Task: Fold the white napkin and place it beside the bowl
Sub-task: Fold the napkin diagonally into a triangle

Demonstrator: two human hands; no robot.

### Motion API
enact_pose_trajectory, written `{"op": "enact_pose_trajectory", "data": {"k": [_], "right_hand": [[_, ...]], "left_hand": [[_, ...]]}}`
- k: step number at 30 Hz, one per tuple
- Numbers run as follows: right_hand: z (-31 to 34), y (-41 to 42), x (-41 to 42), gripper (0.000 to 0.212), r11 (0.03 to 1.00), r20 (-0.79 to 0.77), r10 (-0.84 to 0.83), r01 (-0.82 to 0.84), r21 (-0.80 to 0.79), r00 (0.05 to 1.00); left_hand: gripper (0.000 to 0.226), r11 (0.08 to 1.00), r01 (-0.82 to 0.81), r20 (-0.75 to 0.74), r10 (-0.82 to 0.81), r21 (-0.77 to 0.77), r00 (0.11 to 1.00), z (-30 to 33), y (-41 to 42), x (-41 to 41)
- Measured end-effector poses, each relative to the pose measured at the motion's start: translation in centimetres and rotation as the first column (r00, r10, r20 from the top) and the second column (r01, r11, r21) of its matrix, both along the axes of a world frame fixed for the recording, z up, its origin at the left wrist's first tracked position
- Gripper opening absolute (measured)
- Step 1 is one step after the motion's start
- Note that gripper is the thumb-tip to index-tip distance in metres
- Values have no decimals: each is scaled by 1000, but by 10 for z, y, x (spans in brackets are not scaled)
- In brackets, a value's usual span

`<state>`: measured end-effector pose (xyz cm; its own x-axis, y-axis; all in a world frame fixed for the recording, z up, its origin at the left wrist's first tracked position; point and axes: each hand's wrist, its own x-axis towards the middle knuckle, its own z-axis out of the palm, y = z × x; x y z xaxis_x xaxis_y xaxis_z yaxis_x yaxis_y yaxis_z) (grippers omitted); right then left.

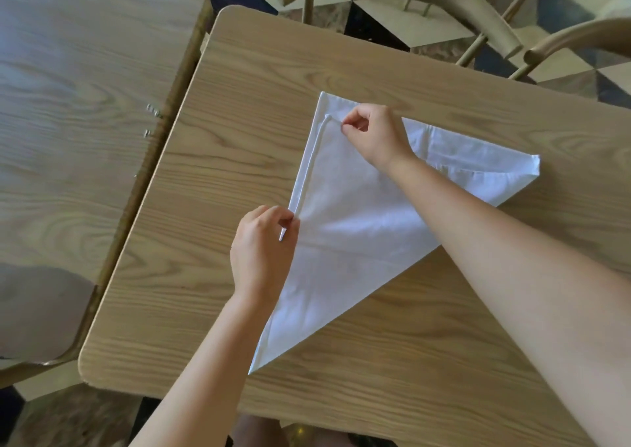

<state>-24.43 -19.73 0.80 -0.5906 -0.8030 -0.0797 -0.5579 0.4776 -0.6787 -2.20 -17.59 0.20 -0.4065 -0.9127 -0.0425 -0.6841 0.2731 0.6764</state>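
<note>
White napkin (pixel 355 228): folded into triangle, flat on table, left edge rolled into thin hem.

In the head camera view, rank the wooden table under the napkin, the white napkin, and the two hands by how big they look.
1. Wooden table, by far the largest.
2. White napkin, folded in a triangle.
3. Left hand and right hand look alike, so they are unranked.

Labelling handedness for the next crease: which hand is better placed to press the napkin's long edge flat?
Probably left. The left hand pinches midway along that edge of the white triangular cloth napkin; the right hand pinches its far corner.
</note>
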Motion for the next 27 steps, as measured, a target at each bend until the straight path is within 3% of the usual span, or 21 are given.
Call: {"op": "enact_pose_trajectory", "data": {"k": [9, 17, 21, 23, 27], "right_hand": [[-20, -19, 2, 11, 997, -133, 22, -12, 75, 991], [-28, -21, 9, 12, 997, -359, 10, 17, 70, 933], [-26, -5, 19, 32, 1000, -471, 24, -29, -4, 882], [-26, 17, 33, 36, 996, -519, 46, -82, -46, 854], [-34, 71, 72, 44, 978, -536, 200, -201, 58, 820]], "left_hand": [[10, 999, 31, -11, -31, 22, 999, -14, -16, 1], [6, 999, 47, -11, -46, 25, 999, -15, -16, 0], [40, 955, 174, 122, -149, -239, 981, -18, 5, 9], [51, 919, 301, 211, -251, -254, 945, -21, 19, 15], [58, 868, 460, 361, -375, -187, 854, -35, 40, 20]]}}
